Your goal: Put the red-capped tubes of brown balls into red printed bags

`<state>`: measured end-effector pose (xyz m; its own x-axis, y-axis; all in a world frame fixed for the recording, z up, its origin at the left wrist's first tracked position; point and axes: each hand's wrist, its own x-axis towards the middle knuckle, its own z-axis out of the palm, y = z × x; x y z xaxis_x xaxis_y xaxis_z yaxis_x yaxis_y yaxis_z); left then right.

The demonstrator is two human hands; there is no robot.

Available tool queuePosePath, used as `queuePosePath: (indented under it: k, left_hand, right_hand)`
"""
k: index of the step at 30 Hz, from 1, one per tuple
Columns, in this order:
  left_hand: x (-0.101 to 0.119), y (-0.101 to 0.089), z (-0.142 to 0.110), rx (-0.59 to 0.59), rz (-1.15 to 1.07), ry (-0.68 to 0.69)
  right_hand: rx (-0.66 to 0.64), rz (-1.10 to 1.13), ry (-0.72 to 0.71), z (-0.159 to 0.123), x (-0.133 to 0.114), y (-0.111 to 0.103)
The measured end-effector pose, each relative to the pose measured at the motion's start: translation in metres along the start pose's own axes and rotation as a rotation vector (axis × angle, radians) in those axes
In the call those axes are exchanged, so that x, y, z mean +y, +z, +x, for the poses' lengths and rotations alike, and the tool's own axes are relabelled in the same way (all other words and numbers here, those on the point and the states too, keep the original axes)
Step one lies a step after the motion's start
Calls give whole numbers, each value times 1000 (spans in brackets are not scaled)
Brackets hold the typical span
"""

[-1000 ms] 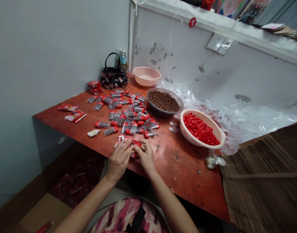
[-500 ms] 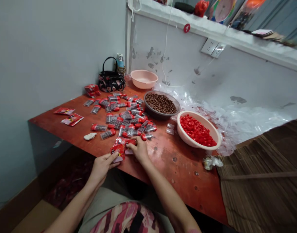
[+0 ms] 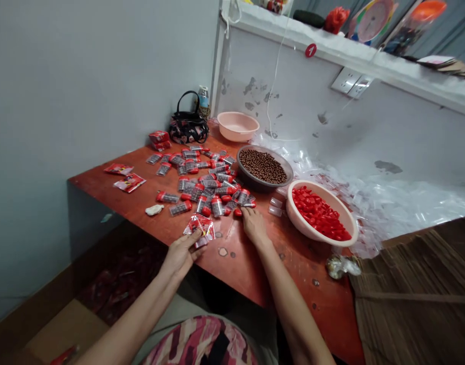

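My left hand [image 3: 180,254] pinches a small stack of red printed packets [image 3: 200,226] at the near edge of the reddish table [image 3: 300,274]. My right hand [image 3: 254,226] lies further right on the table, fingers reaching onto a red-capped vial [image 3: 238,213] at the edge of a heap of several clear vials with red caps [image 3: 205,185]. A dark bowl of brown beads [image 3: 263,166] and a pale bowl of red caps [image 3: 319,211] stand right of the heap.
An empty pink bowl [image 3: 238,125], a black handbag [image 3: 188,128] and red packets [image 3: 159,139] sit at the back. Loose red packets [image 3: 126,177] lie at the left edge. Clear empty tubes [image 3: 384,197] pile along the wall; stacked cardboard [image 3: 418,299] is at right.
My hands have parted: the left keeps the red packets near the table edge, while the right has moved right and forward to the vial heap. The view shifted a little.
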<state>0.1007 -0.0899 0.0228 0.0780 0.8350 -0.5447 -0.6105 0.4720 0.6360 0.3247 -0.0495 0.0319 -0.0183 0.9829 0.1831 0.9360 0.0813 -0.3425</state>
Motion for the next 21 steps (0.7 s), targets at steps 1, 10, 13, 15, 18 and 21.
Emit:
queuePosePath:
  k: [1,10,13,15,18,21]
  left_hand:
    - [-1,6,1,-2,-34,-17]
    - [-14,34,14,6,-246,-69]
    - [-20,42,16,-38,-245,-59]
    - [-23,47,14,-76,-228,-51]
    - [-26,51,8,-148,-166,-40]
    - [-26,54,0,-205,-72,6]
  right_hand:
    - [5,23,3,-2,1,-1]
    - [-97,1018,232,-97,-59,15]
    - [-31,1068,301,-109,-72,24]
    - [8,1077,334,-109,-73,27]
    - [27,1104,357,-106,-70,28]
    - [23,1157,354,-105,-69,26]
